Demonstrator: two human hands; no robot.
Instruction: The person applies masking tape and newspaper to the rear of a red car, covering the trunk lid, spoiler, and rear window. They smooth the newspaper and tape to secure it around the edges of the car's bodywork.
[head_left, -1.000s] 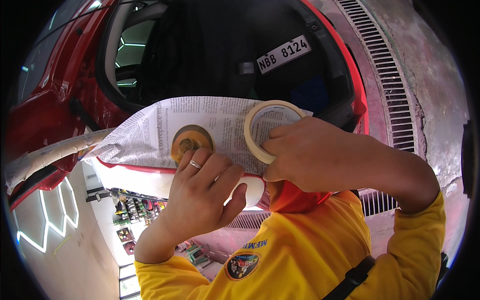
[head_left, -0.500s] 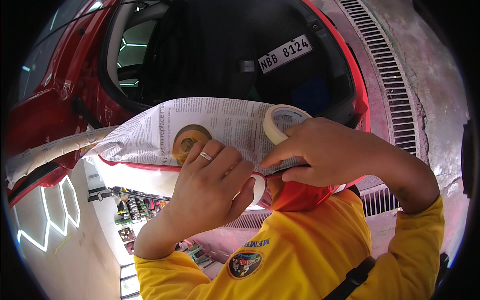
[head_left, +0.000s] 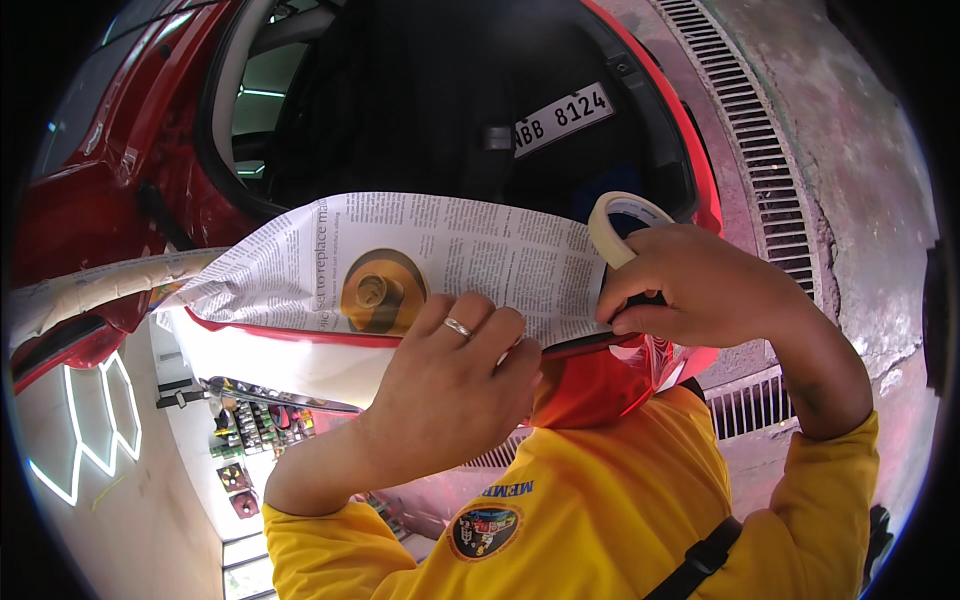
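Printed white newspaper sheet point(head_left: 470, 235) lies along the red car's point(head_left: 110, 195) bodywork, below the dark rear opening; lower edge follows a thin red trim line point(head_left: 290, 336). Left hand point(head_left: 445, 365), silver ring point(head_left: 457, 327) on one finger: fingers curled at the sheet's lower edge, right of the brown-and-gold printed picture point(head_left: 380, 290). Can't tell if they pinch or only press. Right hand point(head_left: 695, 280) grips a cream ring-shaped roll of masking tape point(head_left: 603, 232), exact hold hidden; roll tilts up by the sheet's right end. Thumb and index bent close together there. Glossy red panel point(head_left: 580, 392) sits just below.
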